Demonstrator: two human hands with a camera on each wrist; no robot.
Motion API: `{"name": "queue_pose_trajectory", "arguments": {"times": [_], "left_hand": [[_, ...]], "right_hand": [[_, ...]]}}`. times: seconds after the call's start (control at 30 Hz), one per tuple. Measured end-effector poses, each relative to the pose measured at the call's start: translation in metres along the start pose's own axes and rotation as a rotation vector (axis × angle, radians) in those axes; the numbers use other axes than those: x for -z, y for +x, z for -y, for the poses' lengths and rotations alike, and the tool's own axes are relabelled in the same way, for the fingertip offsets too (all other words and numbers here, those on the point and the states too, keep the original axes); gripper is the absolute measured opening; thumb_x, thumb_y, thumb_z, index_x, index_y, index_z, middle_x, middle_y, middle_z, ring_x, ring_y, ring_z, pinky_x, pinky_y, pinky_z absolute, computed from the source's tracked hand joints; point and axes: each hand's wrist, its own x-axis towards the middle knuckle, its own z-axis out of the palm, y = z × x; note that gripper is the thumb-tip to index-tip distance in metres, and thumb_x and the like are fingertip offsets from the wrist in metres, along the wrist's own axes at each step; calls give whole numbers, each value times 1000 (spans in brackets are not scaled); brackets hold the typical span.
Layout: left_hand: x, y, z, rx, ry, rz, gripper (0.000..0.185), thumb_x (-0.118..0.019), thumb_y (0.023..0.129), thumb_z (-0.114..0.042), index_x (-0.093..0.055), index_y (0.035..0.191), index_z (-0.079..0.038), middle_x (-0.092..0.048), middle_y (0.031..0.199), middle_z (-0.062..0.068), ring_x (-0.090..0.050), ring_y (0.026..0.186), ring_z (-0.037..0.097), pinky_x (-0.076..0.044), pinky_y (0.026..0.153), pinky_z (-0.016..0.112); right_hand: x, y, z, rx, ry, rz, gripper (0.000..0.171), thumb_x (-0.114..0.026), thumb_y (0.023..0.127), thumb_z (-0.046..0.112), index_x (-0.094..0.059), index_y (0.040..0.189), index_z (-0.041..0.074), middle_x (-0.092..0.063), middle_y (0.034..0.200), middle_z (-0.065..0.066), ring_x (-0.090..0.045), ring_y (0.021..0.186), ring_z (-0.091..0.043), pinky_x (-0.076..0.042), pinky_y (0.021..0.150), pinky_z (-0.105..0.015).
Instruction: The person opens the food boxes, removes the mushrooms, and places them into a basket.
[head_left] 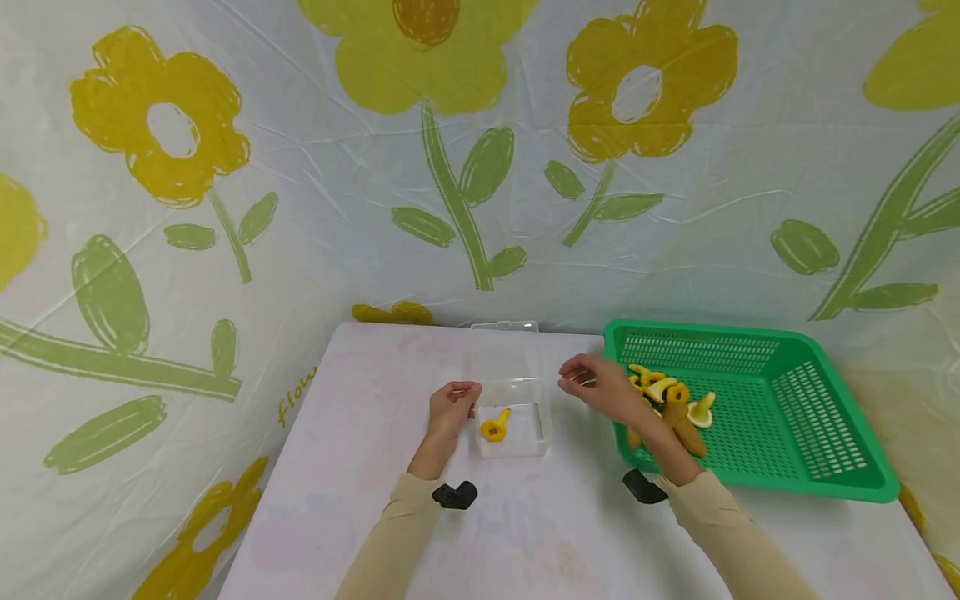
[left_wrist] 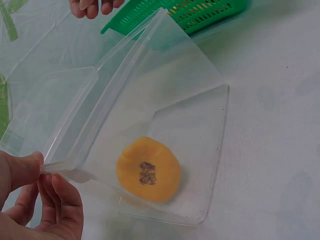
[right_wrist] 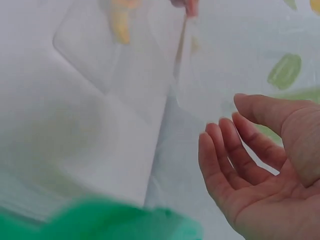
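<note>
A clear plastic box stands on the table with its lid hinged back behind it. Inside lies one yellow mushroom, its round cap toward the front and its stem pointing back. My left hand pinches the box's rim at the left, near the hinge; thumb and fingers meet on that edge in the left wrist view. To the right of the box, my right hand hovers between box and basket. Its fingers are loosely bent and apart from the thumb, holding nothing.
A green plastic basket sits at the right of the table. In its left part are several yellow mushrooms and some brown, elongated pieces. A flower-printed cloth hangs behind the table's back edge.
</note>
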Motion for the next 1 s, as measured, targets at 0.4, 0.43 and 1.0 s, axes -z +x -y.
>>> {"name": "queue_pose_trajectory", "arguments": {"times": [0.4, 0.43, 1.0], "left_hand": [[1, -1, -1, 11, -5, 4, 22, -74, 97, -17, -69, 110, 0, -66, 90, 6, -55, 73, 17, -50, 63, 18], [1, -1, -2, 14, -9, 6, 22, -74, 97, -17, -69, 110, 0, -65, 89, 6, -55, 74, 17, -50, 63, 18], [1, -1, 0, 11, -29, 11, 22, -73, 97, -18, -69, 110, 0, -66, 89, 5, -55, 72, 16, -51, 63, 18]], "right_hand": [[-42, 9, 13, 76, 37, 119, 19, -71, 96, 5, -66, 113, -1, -68, 108, -16, -66, 96, -29, -57, 90, -47], [-46, 10, 14, 86, 43, 130, 19, -71, 96, 4, -66, 113, -2, -68, 108, -16, -66, 96, -29, -57, 90, -47], [-103, 30, 15, 146, 10, 333, 24, -72, 90, -7, -64, 112, -12, -66, 106, -26, -63, 96, -40, -57, 89, -46]]}}
